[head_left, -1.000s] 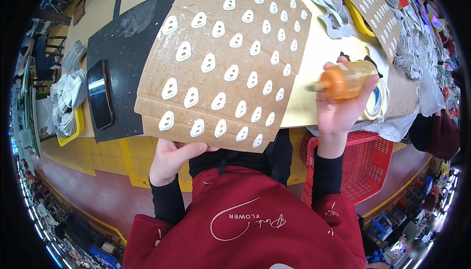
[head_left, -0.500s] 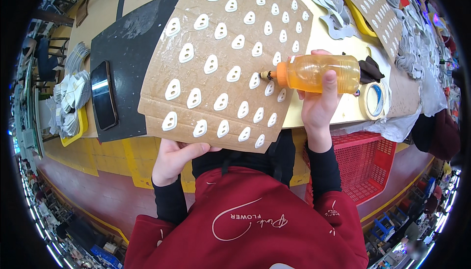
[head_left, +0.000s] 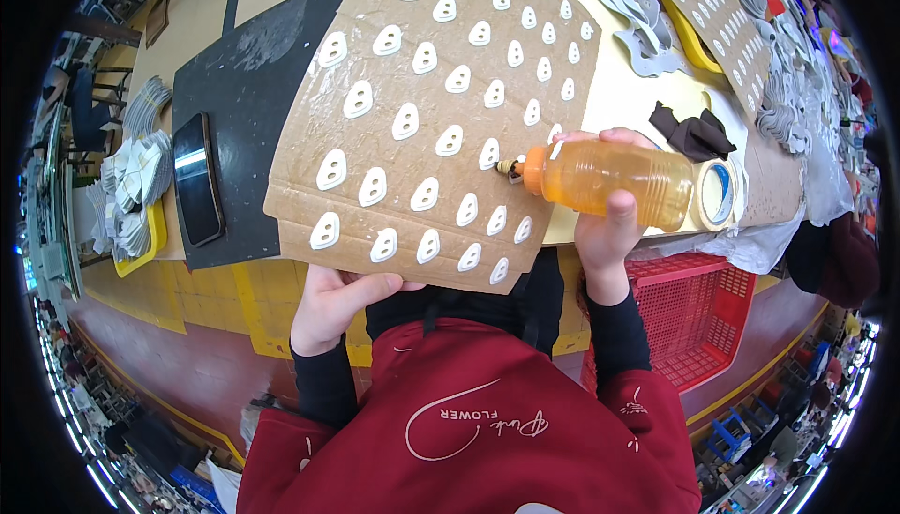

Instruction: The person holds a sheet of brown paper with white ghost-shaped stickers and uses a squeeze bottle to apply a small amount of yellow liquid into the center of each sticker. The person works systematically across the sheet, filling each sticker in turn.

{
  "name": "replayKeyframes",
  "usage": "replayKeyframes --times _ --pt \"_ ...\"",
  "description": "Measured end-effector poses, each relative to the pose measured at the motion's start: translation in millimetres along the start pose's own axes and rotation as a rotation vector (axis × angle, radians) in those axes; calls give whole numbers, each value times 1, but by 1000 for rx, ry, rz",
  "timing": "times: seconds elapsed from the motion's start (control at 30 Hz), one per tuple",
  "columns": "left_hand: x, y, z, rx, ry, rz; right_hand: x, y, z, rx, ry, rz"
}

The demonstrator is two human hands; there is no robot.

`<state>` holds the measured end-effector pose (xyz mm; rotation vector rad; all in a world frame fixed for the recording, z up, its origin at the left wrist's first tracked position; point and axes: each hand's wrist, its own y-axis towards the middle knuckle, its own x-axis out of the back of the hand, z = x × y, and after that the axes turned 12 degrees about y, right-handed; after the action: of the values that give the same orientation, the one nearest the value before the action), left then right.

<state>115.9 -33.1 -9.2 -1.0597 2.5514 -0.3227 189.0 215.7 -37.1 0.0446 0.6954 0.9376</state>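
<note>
Gripping an orange squeeze bottle (head_left: 605, 178) sideways, the right hand (head_left: 605, 233) is clamped around it, its nozzle touching a white piece (head_left: 489, 152) on the cardboard sheet (head_left: 441, 74). The left hand (head_left: 333, 303) is closed on the sheet's near edge, below the surface (head_left: 628, 102). A red basket (head_left: 698, 312) sits below.

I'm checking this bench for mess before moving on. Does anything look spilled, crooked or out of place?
No spill shows. The cardboard sheet of white pieces overhangs the table's near edge, propped from below by the left hand. The right hand holds the orange bottle sideways, its nozzle at the sheet. White smears mark the black mat.
</note>
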Motion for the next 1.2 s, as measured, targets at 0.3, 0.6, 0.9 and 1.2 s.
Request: replayKeyframes --times 0.3,0.6,0.9,1.2 --pt "-4 -3 -1 -3 -8 -3 -10 -14 4 -1 19 57" --pt "-4 -3 -1 -16 -17 10 -5 -16 4 43 -70 105" --pt "-5 -4 -2 -15 -16 4 -6 -15 2 33 -3 81" --pt "-9 -6 -5 20 2 -8 -13 -11 7 45 -71 145"
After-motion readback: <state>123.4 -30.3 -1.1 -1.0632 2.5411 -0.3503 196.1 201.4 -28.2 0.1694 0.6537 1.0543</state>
